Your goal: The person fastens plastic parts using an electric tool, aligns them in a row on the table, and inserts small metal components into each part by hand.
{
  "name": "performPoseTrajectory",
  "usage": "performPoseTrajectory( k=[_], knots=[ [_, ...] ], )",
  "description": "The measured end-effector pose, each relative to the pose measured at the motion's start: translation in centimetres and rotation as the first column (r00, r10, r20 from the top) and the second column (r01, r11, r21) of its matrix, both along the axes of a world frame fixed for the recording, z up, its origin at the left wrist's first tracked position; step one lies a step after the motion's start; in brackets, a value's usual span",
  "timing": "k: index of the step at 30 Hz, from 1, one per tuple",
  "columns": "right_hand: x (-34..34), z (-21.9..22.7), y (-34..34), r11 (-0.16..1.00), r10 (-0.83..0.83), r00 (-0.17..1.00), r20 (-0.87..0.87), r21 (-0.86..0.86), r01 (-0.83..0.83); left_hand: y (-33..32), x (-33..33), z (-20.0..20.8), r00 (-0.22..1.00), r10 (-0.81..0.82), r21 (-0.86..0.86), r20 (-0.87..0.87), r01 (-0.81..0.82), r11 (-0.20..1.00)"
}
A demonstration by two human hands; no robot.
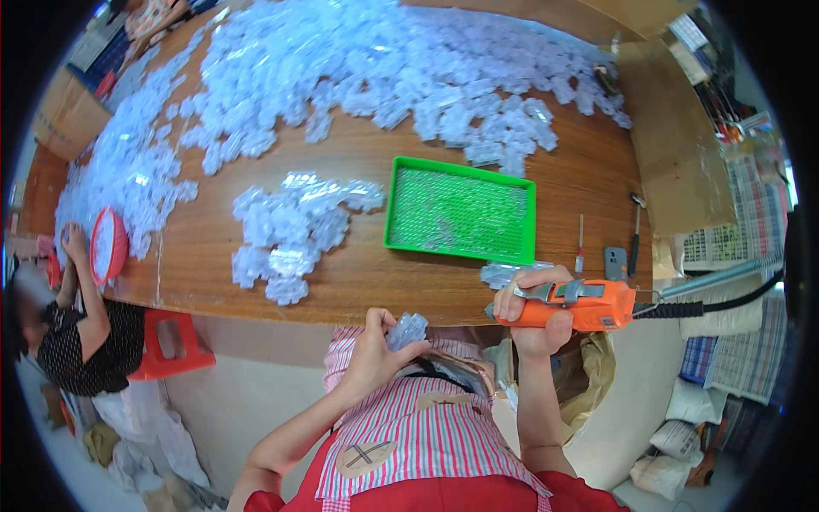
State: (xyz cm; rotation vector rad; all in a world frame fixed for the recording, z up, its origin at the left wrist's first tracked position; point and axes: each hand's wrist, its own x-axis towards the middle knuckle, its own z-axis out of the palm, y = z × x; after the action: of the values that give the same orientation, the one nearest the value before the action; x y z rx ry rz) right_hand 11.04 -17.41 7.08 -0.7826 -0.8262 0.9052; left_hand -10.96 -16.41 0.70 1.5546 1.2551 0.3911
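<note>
Below the table's front edge, my left hand (378, 354) grips a small clear plastic part (407, 331) between thumb and fingers. My right hand (539, 314) is wrapped round an orange electric screwdriver (589, 305), whose dark tip points left toward the plastic part, apart from it. A black coiled cord (674, 310) runs from its rear end to the right. Just beyond my right hand lie several clear plastic parts (499, 274) at the table edge. A green tray (388, 213) with many small pieces in it stands past them.
A loose pile of clear parts (294, 226) lies left of the tray; a large heap (341, 64) covers the far table. At right are a screwdriver (580, 247), a grey phone-like device (615, 263) and a hammer (635, 235). Another person (72, 333) works by a red basket (119, 246).
</note>
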Motion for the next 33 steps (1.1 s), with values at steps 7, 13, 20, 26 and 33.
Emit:
performPoseTrajectory(
  k=[7, 13, 20, 26, 33],
  knots=[
    [-6.4, -2.1, 1.3, 0.973, 0.226, 0.973, -0.039, -0.04, -0.227, -3.1, -2.1, -2.6, 0.837, 0.391, -0.652, 0.383, -0.055, 0.756],
    [-8.9, -3.5, 2.1, 0.947, 0.316, 0.946, 0.078, -0.078, -0.31, -2.9, -2.8, -4.8, 0.625, 0.554, -0.741, 0.55, 0.06, 0.668],
    [-9.8, -4.2, 2.3, 0.94, 0.34, 0.934, 0.11, -0.08, -0.333, -3.6, -2.6, -5.8, 0.669, 0.496, -0.676, 0.553, 0.014, 0.737],
    [-10.2, -4.8, 2.3, 0.924, 0.377, 0.919, 0.116, -0.119, -0.364, -3.6, -2.6, -6.1, 0.693, 0.485, -0.695, 0.533, 0.032, 0.718],
    [-10.5, -5.5, 2.3, 0.914, 0.403, 0.895, 0.189, -0.027, -0.406, -3.5, -2.4, -5.4, 0.744, 0.411, -0.552, 0.526, -0.069, 0.831]
  ],
)
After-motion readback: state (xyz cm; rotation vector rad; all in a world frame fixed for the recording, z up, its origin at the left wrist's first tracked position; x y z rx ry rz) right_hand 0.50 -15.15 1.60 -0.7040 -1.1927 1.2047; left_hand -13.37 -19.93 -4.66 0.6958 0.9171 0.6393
